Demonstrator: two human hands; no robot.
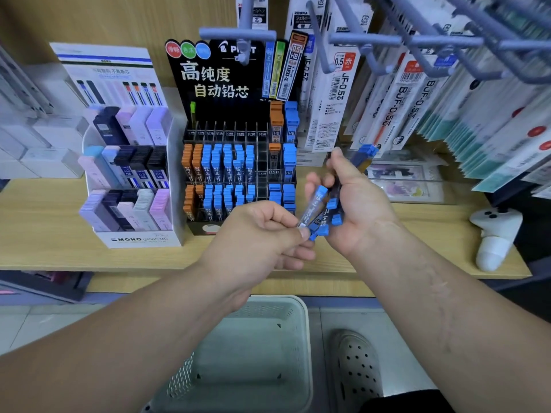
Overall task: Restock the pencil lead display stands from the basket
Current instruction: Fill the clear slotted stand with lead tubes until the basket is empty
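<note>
My right hand point(354, 201) grips a bundle of blue-capped pencil lead tubes point(334, 210), some sticking out above the fingers. My left hand point(262, 234) pinches the lower end of one blue-capped tube point(313, 208) at the edge of that bundle. Both hands hover in front of the black Pilot display stand point(238, 162), whose slots hold orange and blue tubes; several top-row slots are vacant. To its left stands the white Mono stand point(131, 180) with pastel and dark lead cases. The pale green basket point(253, 353) sits on the floor below and looks empty.
The stands rest on a wooden shelf point(44, 222). Blue hooks with hanging refill packs point(417, 99) crowd the upper right. A white controller point(495, 234) lies at the shelf's right end. White boxes point(35, 144) are stacked at left. A foot in a perforated clog point(357, 365) stands beside the basket.
</note>
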